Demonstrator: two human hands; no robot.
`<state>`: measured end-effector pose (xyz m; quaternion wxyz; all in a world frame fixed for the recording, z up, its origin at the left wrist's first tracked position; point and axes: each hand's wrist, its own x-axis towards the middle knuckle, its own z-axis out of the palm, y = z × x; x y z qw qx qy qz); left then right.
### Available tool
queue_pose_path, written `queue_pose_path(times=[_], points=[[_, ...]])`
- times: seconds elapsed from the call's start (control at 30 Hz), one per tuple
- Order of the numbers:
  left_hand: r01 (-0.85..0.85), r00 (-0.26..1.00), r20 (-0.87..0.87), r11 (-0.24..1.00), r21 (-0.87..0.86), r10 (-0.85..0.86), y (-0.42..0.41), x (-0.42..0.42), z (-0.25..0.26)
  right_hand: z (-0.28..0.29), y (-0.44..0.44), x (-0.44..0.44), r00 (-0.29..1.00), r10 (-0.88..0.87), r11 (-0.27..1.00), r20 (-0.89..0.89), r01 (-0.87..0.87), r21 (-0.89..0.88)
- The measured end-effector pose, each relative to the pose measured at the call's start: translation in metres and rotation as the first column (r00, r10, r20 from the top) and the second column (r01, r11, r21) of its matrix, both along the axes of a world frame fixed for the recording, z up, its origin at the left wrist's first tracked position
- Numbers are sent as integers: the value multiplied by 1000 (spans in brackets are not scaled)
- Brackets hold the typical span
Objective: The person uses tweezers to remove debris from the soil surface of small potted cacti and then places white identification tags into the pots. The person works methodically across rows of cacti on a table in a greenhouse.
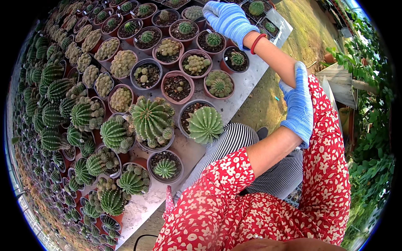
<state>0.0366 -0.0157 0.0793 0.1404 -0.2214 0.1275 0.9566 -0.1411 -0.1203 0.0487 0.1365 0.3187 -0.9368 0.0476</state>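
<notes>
My left hand (pixel 296 103), in a blue striped knit glove, is wrapped around my right forearm (pixel 279 62) just below the red floral sleeve. My right hand (pixel 227 22), in a matching glove with a red band at the wrist, is over the potted cacti at the top. Its fingers are curled, and whether they hold anything is hidden. Near it are a small round cactus in a pot (pixel 214 40) and another in a dark-rimmed pot (pixel 237 59). Closer to my knees, a ribbed cactus (pixel 205 125) leans over its pot's rim beside a larger clustered cactus (pixel 150 120).
Rows of potted cacti (pixel 53 109) cover the left of the pale bench (pixel 241 91). Its edge runs diagonally by my striped trousers (pixel 232 138). Black square pots (pixel 270 26) stand at the top corner. Leafy plants (pixel 373 125) grow at the right.
</notes>
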Motion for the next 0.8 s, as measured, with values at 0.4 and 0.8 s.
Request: queue_pose_path(times=[0.4,0.8], points=[[-118,991,-35,955,273,132,-36,-10,-4,-31,-49,-7,984,175,938,17,-172,302],[-124,992,-6,980,158,126,-45,-4,6,-31,-44,-14,985,173,972,-13,-168,164]])
